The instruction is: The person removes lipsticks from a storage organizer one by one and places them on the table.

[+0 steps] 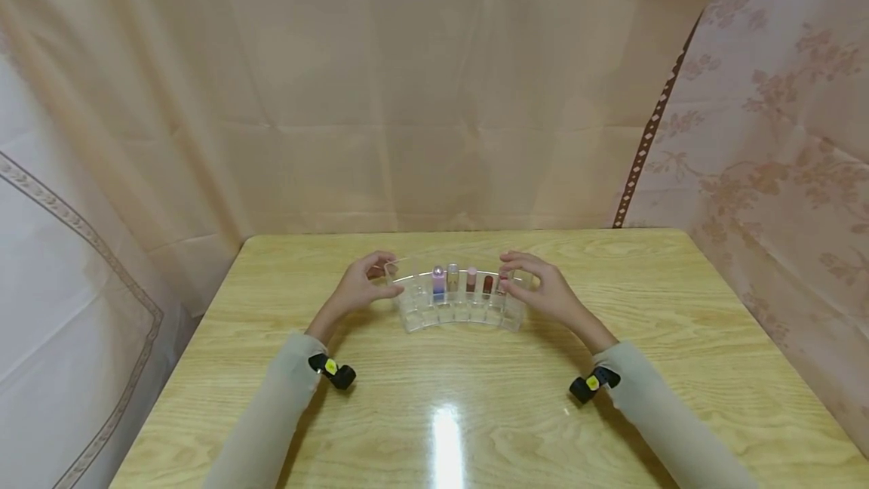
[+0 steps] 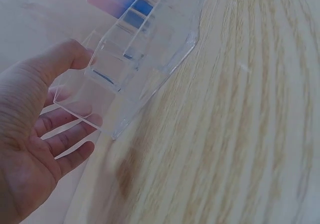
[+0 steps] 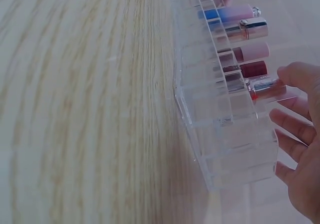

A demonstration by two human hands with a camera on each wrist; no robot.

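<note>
A clear, curved lipstick organizer [image 1: 462, 315] stands on the table with tiers of small compartments. My left hand [image 1: 363, 289] grips its left end, thumb in front and fingers [image 2: 70, 139] behind the clear wall. At the opposite end my right hand [image 1: 546, 289] holds it likewise, its thumb right at the rightmost lipstick [image 3: 267, 89] and its other fingers behind. Several lipsticks stand in the back row: a pink-and-blue tube [image 3: 235, 13] with a silver ball top, a clear-capped metallic one [image 3: 255, 28], a pale pink one [image 3: 254, 51] and a dark red one [image 3: 254, 69].
The light wood-grain table [image 1: 448, 383] extends on all sides of the organizer. Beige curtain cloth [image 1: 421, 96] hangs behind its far edge, with patterned cloth [image 1: 781, 112] at the right. A bright reflection lies on the near tabletop.
</note>
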